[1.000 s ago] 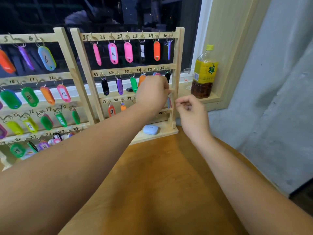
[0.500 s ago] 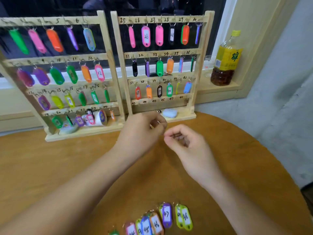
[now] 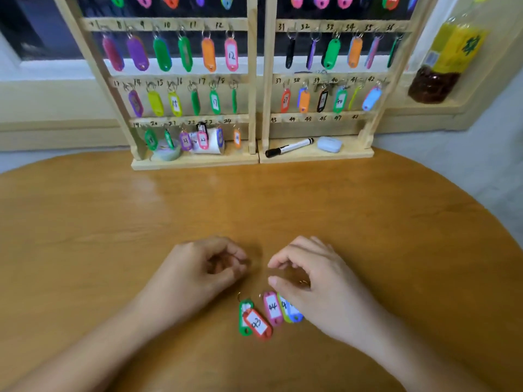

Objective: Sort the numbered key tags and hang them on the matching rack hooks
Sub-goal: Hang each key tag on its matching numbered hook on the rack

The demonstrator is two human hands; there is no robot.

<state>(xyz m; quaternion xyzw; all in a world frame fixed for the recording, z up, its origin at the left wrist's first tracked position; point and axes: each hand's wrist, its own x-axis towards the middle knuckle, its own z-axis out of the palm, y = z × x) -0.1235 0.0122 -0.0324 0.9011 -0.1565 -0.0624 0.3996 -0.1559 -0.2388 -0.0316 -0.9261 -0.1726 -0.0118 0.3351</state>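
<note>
You are at the picking step: both hands hover low over the desk (image 3: 113, 236), just behind the small heap of key tags (image 3: 268, 315) waiting to be sorted.

Your right hand (image 3: 319, 284) arches over the right side of the heap with its fingers (image 3: 278, 263) loose and spread from the thumb, gripping nothing. It hides part of a lime tag (image 3: 283, 306) and a blue tag (image 3: 295, 314). Your left hand (image 3: 203, 273) sits just left of the heap with its fingers curled in toward the thumb. I cannot tell whether it pinches anything small; no tag shows in it.

Nearest you lies a red tag (image 3: 256, 323) that seems to read 43, resting across a green tag (image 3: 244, 316). Beside them is a pink tag (image 3: 273, 308) marked 44.

On the right rack (image 3: 266, 80), the rows above are hung, while the bottom rail (image 3: 314, 118), numbered 43 to 48, carries no tags. That is likely where this heap belongs.

The next move probably calls for lifting one tag clear of its neighbours. The red one on top looks the easiest. Pinch it near its ring so the loop stays free, read the number, then carry it to the first hook on the bottom rail. The marker (image 3: 288, 147) lies on the rack's base just under that rail, so come at the hook from above, not from below.
</note>
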